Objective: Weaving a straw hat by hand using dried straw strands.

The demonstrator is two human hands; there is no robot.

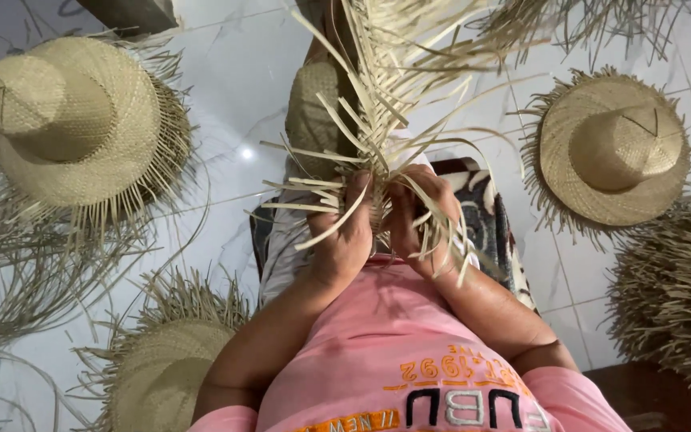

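While the left hand (344, 240) and right hand (417, 228) are closing side by side on the loose straw strips (377, 120) of an unfinished woven piece, that piece is fanning up toward twelve o'clock. Finished straw hats are lying on the white tiled floor (233, 72) at ten o'clock (73, 120), two o'clock (613, 152) and seven o'clock (161, 376).

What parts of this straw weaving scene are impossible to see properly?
Head view:
- Fingertips of left hand and right hand: buried in loose straw strips.
- Hat being woven: mostly behind those strips.
- Right-edge straw pile: cut off by the frame.
- Bottom hat: cropped.
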